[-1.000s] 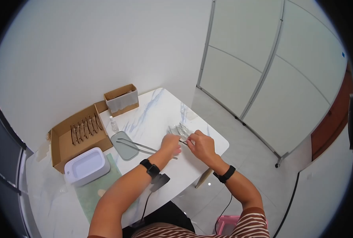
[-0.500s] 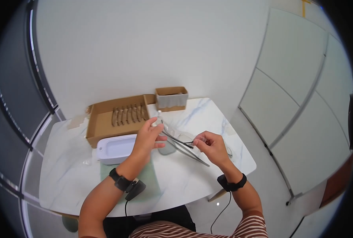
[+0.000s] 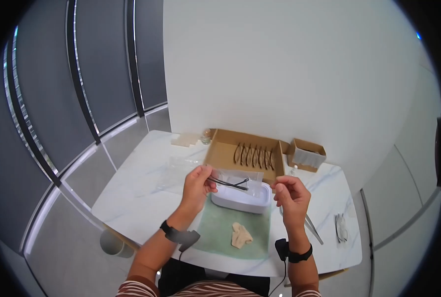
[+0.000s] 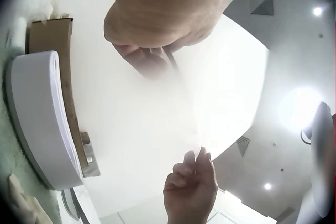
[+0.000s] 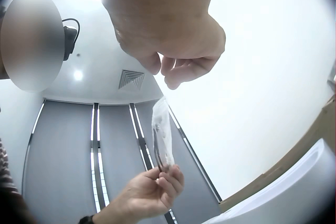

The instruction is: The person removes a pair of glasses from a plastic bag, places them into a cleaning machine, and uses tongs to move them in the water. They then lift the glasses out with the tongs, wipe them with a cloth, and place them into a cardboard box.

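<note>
My left hand (image 3: pixel 196 190) pinches a clear plastic bag (image 3: pixel 254 188) and dark, thin curved pieces (image 3: pixel 226 183) at their left end, above the white oval basin (image 3: pixel 240 202). In the right wrist view the bag (image 5: pixel 163 129) stands up from the left hand (image 5: pixel 149 195), with dark strips along it. My right hand (image 3: pixel 294 200) is raised at the bag's other end, fingers bent and thumb close to the index finger. Whether it pinches the bag's edge I cannot tell; a small gap shows in the right wrist view.
Behind the basin, a cardboard tray (image 3: pixel 223 148) holds several curved brown pieces. A smaller box (image 3: pixel 307 153) stands at its right. A beige cloth (image 3: pixel 240 235) lies on the green mat (image 3: pixel 215 230). Metal tweezers (image 3: pixel 313 230) and a clear packet (image 3: pixel 341 228) lie at right.
The view has turned left. Both hands have moved left from the table's right side to above the basin, taking the bag and dark pieces along. My left hand, spread earlier, now pinches them.
</note>
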`<state>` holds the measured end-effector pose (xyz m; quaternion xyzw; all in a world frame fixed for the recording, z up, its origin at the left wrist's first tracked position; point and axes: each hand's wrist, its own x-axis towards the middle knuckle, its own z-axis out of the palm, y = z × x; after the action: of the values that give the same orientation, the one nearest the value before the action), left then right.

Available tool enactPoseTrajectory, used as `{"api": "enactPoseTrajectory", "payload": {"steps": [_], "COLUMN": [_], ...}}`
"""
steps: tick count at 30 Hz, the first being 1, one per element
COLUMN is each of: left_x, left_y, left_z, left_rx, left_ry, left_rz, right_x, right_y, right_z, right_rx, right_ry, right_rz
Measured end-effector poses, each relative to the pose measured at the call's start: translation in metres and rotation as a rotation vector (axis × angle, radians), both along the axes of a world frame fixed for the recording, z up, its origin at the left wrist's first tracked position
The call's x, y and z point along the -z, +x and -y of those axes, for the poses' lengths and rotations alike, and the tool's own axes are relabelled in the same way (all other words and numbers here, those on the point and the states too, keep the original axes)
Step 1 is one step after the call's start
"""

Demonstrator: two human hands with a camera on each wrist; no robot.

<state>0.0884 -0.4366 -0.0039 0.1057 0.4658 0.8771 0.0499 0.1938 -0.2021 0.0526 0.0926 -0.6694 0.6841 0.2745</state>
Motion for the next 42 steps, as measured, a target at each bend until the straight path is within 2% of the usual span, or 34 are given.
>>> {"api": "enactPoseTrajectory", "payload": {"steps": [3,6,8,15,18,23,27,29,33,35,38,42], "left_x": [0.018,0.028,0.031,0.038,0.042,0.048,0.053,0.055,0.056,0.055,0.053,0.055], "left_y": [-0.015,-0.022,-0.022,-0.014,-0.014,-0.018,-0.020,-0.022,-0.021,-0.019,-0.019,-0.018], "left_z": [0.004,0.008,0.012,0.012,0.009,0.011,0.012,0.012,0.012,0.010,0.009,0.008], "left_rx": [-0.012,-0.038,-0.060,-0.050,-0.038,-0.162,-0.198,-0.229,-0.237,-0.224,-0.231,-0.238], "left_ry": [0.029,0.070,0.098,0.111,0.092,0.032,0.006,-0.013,-0.045,-0.047,-0.066,-0.050], "left_rz": [0.094,0.085,0.075,0.057,0.064,0.031,0.030,0.018,0.003,-0.016,-0.010,-0.020], "right_x": [0.013,0.023,0.022,0.014,0.016,0.021,0.042,0.041,0.046,0.042,0.047,0.049], "right_y": [-0.019,-0.033,-0.040,-0.039,-0.038,-0.041,-0.050,-0.051,-0.055,-0.054,-0.058,-0.060], "right_z": [0.008,0.009,0.011,0.017,0.017,0.017,0.010,0.012,0.014,0.017,0.012,0.007], "right_rx": [-0.031,-0.006,0.025,-0.030,0.003,0.013,-0.048,-0.120,-0.153,-0.199,-0.275,-0.306], "right_ry": [0.058,0.143,0.373,0.474,0.513,0.580,0.476,0.364,0.359,0.200,0.115,0.161], "right_rz": [0.014,-0.013,-0.065,0.021,-0.036,-0.002,0.033,0.174,0.150,0.252,0.305,0.313]}}
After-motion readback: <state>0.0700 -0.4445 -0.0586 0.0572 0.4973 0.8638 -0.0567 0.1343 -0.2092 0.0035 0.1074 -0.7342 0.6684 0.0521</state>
